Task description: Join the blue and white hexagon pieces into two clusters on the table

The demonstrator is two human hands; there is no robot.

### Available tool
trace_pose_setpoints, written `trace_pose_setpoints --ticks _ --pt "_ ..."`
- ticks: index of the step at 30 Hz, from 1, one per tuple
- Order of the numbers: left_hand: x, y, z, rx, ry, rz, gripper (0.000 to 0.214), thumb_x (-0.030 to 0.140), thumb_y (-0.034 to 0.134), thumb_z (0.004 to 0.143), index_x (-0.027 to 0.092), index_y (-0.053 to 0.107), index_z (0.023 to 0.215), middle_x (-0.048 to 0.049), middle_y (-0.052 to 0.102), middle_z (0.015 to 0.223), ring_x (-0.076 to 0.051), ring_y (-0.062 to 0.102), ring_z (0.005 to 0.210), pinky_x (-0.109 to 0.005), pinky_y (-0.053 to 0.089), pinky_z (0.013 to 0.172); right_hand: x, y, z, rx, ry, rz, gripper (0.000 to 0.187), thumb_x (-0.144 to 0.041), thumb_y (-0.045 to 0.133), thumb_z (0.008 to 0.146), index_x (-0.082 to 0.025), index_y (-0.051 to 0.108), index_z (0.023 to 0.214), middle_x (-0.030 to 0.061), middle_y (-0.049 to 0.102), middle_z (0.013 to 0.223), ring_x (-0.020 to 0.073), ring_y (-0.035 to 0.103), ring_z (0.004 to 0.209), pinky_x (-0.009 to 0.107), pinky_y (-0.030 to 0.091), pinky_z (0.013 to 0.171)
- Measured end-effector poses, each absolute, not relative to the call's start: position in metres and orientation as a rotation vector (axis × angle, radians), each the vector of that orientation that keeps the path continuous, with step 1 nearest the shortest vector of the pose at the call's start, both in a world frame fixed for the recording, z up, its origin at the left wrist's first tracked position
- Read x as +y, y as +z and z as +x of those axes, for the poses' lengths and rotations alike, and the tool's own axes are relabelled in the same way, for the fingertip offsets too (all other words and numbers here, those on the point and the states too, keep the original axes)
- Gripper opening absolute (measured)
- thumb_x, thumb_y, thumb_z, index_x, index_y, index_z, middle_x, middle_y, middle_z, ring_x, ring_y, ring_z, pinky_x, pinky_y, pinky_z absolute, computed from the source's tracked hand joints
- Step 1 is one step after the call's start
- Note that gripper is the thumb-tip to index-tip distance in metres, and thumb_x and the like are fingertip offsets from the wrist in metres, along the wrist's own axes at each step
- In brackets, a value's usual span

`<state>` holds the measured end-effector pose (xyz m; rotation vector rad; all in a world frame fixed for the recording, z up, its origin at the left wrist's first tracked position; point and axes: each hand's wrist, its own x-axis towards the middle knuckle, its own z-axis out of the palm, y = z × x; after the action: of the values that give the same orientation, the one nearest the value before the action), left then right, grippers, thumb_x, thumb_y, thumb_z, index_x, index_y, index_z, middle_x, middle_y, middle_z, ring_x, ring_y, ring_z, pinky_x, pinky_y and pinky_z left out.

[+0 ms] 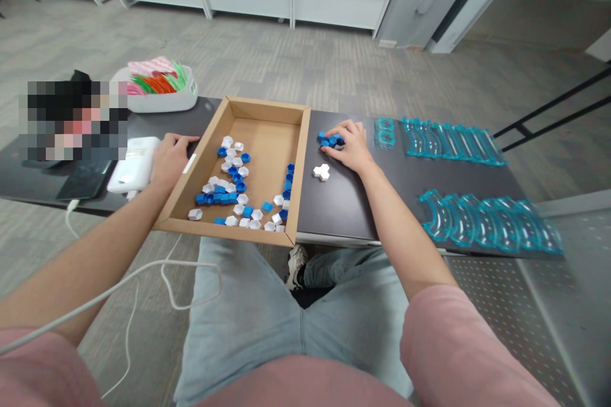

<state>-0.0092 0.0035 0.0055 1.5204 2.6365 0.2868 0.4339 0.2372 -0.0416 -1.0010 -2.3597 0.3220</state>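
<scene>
Blue hexagonal plastic tiles sit clustered on the dark tabletop under the right hand, fingers curled loosely over them; firm grasp can't be confirmed. White hexagonal tile cluster lies just beside. Left hand rests flat against the cardboard tray, holding nothing. Most loose tiles are in the tray, unsorted.

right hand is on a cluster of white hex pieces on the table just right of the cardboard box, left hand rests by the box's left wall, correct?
Not quite. In the head view the right hand rests on blue hex pieces; the white hex pieces lie untouched nearer the person. The rest holds: both clusters sit right of the cardboard box, and the left hand rests by its left wall.
</scene>
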Motion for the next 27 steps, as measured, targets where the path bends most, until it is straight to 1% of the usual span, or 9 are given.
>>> trace_pose_setpoints --ticks 3,7,13,15,21,24,27 --pt "0.0033 0.0065 -0.0081 2.632 0.272 1.513 0.068 0.047 0.054 0.112 0.013 0.068 0.171 -0.0249 0.062 0.161 -0.04 0.062 0.151 -0.05 0.048 0.134 0.2371 -0.0423 0.4338 -2.355 0.325 -1.008 0.027 -0.045 0.093 0.1 -0.03 0.088 0.121 0.0166 0.071 0.136 0.0465 0.06 0.133 0.072 0.05 0.119" --pt "0.003 0.0064 -0.0066 2.643 0.255 1.513 0.067 0.043 0.05 0.113 0.012 0.068 0.17 -0.0259 0.061 0.162 -0.04 0.063 0.151 -0.049 0.049 0.132 0.2355 -0.0418 0.4334 -2.347 0.314 -1.018 0.024 -0.046 0.091 0.1 -0.031 0.089 0.117 0.0151 0.07 0.134 0.0446 0.059 0.131 0.071 0.05 0.12" --pt "0.0035 0.0074 -0.0073 2.615 0.338 1.509 0.062 0.045 0.057 0.11 0.013 0.074 0.16 -0.025 0.063 0.158 -0.04 0.063 0.145 -0.05 0.049 0.132 0.2365 -0.0432 0.4343 -2.358 0.329 -1.016 0.019 -0.043 0.087 0.102 -0.032 0.09 0.117 0.013 0.073 0.131 0.042 0.06 0.129 0.068 0.05 0.119" --pt "0.0036 0.0086 -0.0071 2.602 0.354 1.503 0.061 0.046 0.059 0.109 0.013 0.075 0.157 -0.0247 0.063 0.157 -0.04 0.062 0.145 -0.05 0.048 0.132 0.2381 -0.0445 0.4339 -2.354 0.333 -1.022 0.019 -0.043 0.087 0.103 -0.031 0.09 0.118 0.0137 0.073 0.131 0.0424 0.061 0.13 0.068 0.05 0.119" --pt "0.0035 0.0116 -0.005 2.614 0.319 1.501 0.063 0.044 0.062 0.107 0.012 0.074 0.161 -0.0246 0.064 0.154 -0.041 0.064 0.144 -0.052 0.05 0.13 0.2393 -0.0443 0.4335 -2.357 0.323 -1.053 0.024 -0.046 0.091 0.102 -0.029 0.09 0.119 0.0151 0.074 0.132 0.0441 0.062 0.131 0.069 0.05 0.119" --pt "0.003 0.0125 -0.0053 2.617 0.286 1.51 0.064 0.044 0.064 0.108 0.014 0.072 0.164 -0.0245 0.063 0.156 -0.041 0.065 0.147 -0.051 0.05 0.131 0.2383 -0.0432 0.4349 -2.352 0.322 -1.03 0.027 -0.048 0.09 0.102 -0.031 0.091 0.122 0.0148 0.074 0.132 0.0441 0.062 0.13 0.069 0.051 0.118" --pt "0.0025 0.0112 -0.0069 2.614 0.271 1.513 0.063 0.046 0.061 0.11 0.013 0.072 0.163 -0.0242 0.062 0.159 -0.039 0.064 0.148 -0.049 0.049 0.133 0.2386 -0.0436 0.4365 -2.358 0.326 -1.016 0.023 -0.048 0.088 0.103 -0.033 0.092 0.121 0.0135 0.074 0.131 0.0428 0.061 0.13 0.068 0.051 0.117"
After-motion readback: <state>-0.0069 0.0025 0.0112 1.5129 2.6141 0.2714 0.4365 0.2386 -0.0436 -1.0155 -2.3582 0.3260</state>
